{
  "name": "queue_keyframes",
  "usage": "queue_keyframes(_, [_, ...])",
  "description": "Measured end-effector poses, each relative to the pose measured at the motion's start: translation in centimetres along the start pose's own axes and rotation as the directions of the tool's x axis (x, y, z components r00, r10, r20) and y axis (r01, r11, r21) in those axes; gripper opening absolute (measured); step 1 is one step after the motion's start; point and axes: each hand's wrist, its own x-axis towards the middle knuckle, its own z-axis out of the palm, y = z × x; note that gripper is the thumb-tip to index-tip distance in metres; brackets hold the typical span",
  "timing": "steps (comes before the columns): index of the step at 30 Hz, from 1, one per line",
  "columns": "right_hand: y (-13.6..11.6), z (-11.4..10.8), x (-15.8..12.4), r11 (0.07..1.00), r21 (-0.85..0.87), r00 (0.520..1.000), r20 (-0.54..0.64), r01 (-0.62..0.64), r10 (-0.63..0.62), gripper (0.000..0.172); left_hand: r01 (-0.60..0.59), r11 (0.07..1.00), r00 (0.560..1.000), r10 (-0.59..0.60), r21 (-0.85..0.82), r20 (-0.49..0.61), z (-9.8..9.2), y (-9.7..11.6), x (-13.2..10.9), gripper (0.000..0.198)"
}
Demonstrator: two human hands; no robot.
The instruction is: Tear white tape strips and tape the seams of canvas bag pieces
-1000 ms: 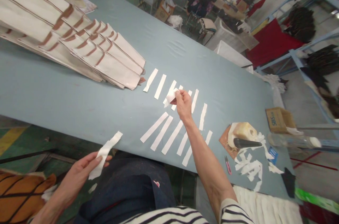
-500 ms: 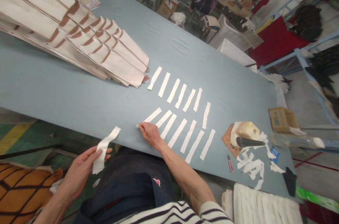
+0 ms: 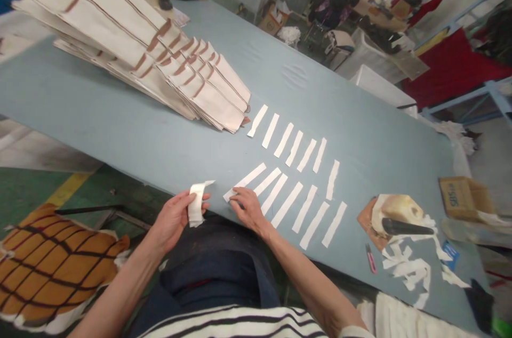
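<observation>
My left hand (image 3: 180, 215) is closed around a small bundle of white fabric strips (image 3: 196, 202), pinched between thumb and fingers. One strip's end curls out to the right. My right hand (image 3: 248, 207) is over the table's near edge with its fingers apart. Its fingertips are beside the lower end of a slanted white strip (image 3: 252, 177); whether they touch it I cannot tell. More white strips lie flat in two rough rows: a near row (image 3: 287, 204) running right from that hand, and a far row (image 3: 283, 139) behind it.
A fanned stack of cream fabric pieces with brown edging (image 3: 192, 71) covers the table's (image 3: 160, 162) left part. At right are an iron-like tool with a black handle (image 3: 406, 226), pink-handled snips (image 3: 371, 259), tangled white scraps (image 3: 412, 274) and a cardboard box (image 3: 458, 199).
My left hand has come up and right with the strips, nearer the table edge. My right hand's fingers have spread from a pinch at the slanted strip's end. The view has shifted left.
</observation>
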Motion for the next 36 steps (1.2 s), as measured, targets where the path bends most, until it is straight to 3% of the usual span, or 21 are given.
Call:
queue_keyframes(3, [-2.1, -1.6, 1.1, 0.997, 0.059, 0.986, -0.156, -0.04, 0.049, 0.022, 0.024, 1.0, 0.998, -0.022, -0.02, 0.063, 0.9, 0.8, 0.2, 0.017])
queue_keyframes(6, [-5.4, -4.1, 2.7, 0.994, 0.106, 0.977, -0.21, 0.0, 0.023, 0.019, 0.054, 0.998, 0.99, -0.051, -0.026, 0.128, 1.6, 1.7, 0.3, 0.025])
queue_keyframes(9, [-8.8, -6.2, 4.2, 0.985, 0.103, 0.97, -0.217, 0.137, -0.112, 0.021, 0.066, 0.997, 0.98, -0.058, -0.031, 0.191, 2.0, 2.4, 0.4, 0.026])
queue_keyframes(12, [-11.0, -6.8, 5.4, 0.957, 0.005, 0.944, -0.171, 0.289, -0.284, 0.026, 0.061, 0.997, 0.968, -0.048, -0.043, 0.247, 2.4, 2.8, 0.7, 0.023])
queue_keyframes(18, [-10.9, -5.5, 6.0, 0.908, -0.26, 0.932, -0.069, 0.328, -0.357, 0.022, 0.076, 0.996, 0.95, -0.055, -0.056, 0.307, 2.9, 3.0, 1.0, 0.027])
queue_keyframes(23, [-10.7, -5.1, 5.6, 0.917, -0.255, 0.933, -0.108, 0.307, -0.342, 0.009, 0.129, 0.992, 0.918, -0.121, 0.003, 0.377, 3.0, 3.3, 0.7, 0.033])
queue_keyframes(25, [-11.0, -5.1, 5.6, 0.957, -0.133, 0.955, -0.116, 0.257, -0.273, 0.015, 0.139, 0.99, 0.908, -0.141, 0.034, 0.395, 2.8, 3.2, 0.6, 0.036])
queue_keyframes(28, [-11.7, -5.1, 5.8, 0.963, 0.266, 0.989, -0.124, -0.04, 0.075, 0.015, 0.129, 0.988, 0.904, -0.153, 0.088, 0.4, 2.6, 2.8, 0.6, 0.044])
queue_keyframes(31, [-11.8, -5.1, 6.1, 0.805, 0.516, 0.924, -0.066, -0.293, 0.378, 0.022, 0.08, 0.985, 0.917, -0.132, 0.15, 0.376, 2.4, 2.2, 0.7, 0.047])
queue_keyframes(36, [-9.5, -6.5, 7.4, 0.661, 0.648, 0.848, -0.046, -0.377, 0.529, 0.035, -0.006, 0.959, 0.944, -0.088, 0.282, 0.319, 1.7, 1.3, 0.4, 0.05])
